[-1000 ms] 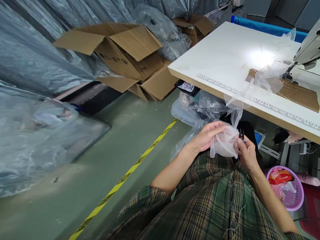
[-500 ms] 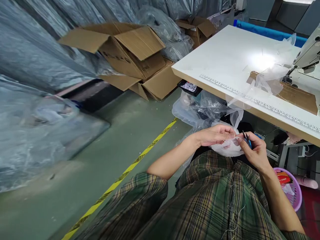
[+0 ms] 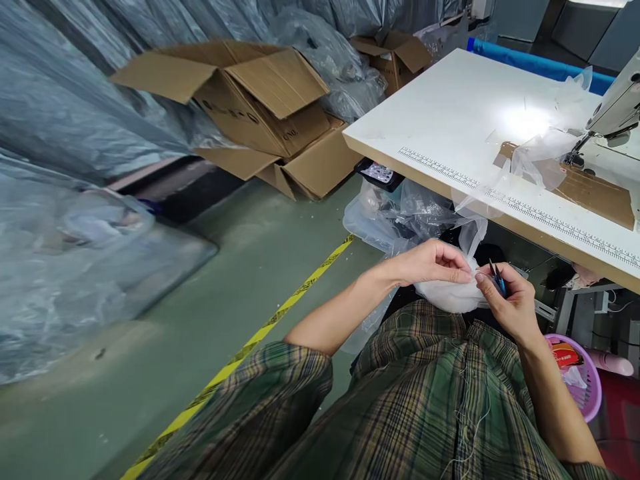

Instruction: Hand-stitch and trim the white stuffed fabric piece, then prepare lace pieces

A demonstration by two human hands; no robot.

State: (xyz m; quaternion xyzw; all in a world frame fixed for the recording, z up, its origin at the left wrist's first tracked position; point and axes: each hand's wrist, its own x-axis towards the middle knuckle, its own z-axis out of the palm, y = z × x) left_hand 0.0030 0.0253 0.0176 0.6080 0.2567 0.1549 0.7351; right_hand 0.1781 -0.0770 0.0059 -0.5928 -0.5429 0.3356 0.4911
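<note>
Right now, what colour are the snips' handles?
The snips have blue handles; head view.

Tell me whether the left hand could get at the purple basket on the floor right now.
Probably not easily: the left hand pinches the white fabric, and the purple basket sits low beyond the right forearm.

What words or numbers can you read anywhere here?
Nothing here reads clearly.
Cardboard box: dark print on its side, too blurred.
Ruler strip on the table: tick marks, numbers too small.
Red packet in the purple basket: print too small.
</note>
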